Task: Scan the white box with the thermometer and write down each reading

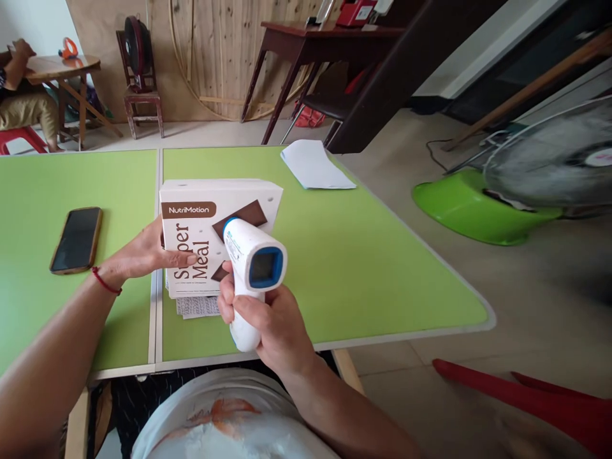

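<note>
My left hand (160, 252) grips the left side of a white box (191, 239) printed "NutriMotion Super Meal", its thumb lying across the front. The box stands upright on the green table (363, 268), over a sheet of printed paper (197, 307) that shows at its lower edge. In my right hand (270, 319) is a white and blue infrared thermometer (258, 258), held by its handle in front of the box. Its dark screen faces me, and its front end points toward the box. The fingertips behind the box are hidden.
A smartphone (76, 239) lies left of the box, and white papers (315, 164) rest near the far edge. On the right stand a floor fan (549, 153) and a red stool (535, 401). A person (29, 108) sits at a round table (71, 64) at far left.
</note>
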A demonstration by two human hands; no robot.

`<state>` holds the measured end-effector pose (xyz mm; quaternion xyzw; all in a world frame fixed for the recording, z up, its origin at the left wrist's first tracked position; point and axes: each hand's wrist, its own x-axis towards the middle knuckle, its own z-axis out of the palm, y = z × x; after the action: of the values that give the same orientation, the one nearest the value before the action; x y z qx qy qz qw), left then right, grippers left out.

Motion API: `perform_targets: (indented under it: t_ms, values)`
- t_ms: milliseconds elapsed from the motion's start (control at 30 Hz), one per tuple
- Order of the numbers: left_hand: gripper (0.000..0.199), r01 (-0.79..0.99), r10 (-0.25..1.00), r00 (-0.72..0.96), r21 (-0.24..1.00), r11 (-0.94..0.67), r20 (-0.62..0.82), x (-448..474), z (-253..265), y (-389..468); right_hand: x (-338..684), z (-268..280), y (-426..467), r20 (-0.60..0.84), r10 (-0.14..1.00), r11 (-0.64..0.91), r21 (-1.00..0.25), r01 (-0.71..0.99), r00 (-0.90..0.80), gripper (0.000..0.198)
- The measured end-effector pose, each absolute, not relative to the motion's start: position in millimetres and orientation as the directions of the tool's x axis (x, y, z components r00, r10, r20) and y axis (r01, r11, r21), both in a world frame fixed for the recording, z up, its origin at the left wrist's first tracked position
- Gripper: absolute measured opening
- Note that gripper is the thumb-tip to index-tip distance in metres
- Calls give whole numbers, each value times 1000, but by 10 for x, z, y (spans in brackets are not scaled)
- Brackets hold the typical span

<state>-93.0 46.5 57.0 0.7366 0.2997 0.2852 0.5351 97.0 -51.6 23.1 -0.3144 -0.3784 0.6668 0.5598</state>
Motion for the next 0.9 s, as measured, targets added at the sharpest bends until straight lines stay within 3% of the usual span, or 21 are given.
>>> perform_targets:
  t_ms: [233,367,733,900]
  values:
    - [28,142,749,654,955,-261,107,-923,587,463,927,235,-498,-93,986,-147,-885,-442,-142,25]
    - [29,145,734,669,949,-282,116,-926,590,471,935,248,-480,-123,984,-167,-893,-417,-131,27]
    - [25,101,717,682,952,-290,145,-927,560,486,947,221,-468,-78,988,-127,-904,-408,-135,21]
    - [32,108,719,683,956,-274,129,-922,567,485,937,219,-464,-64,988,-118,-897,-426,-138,20]
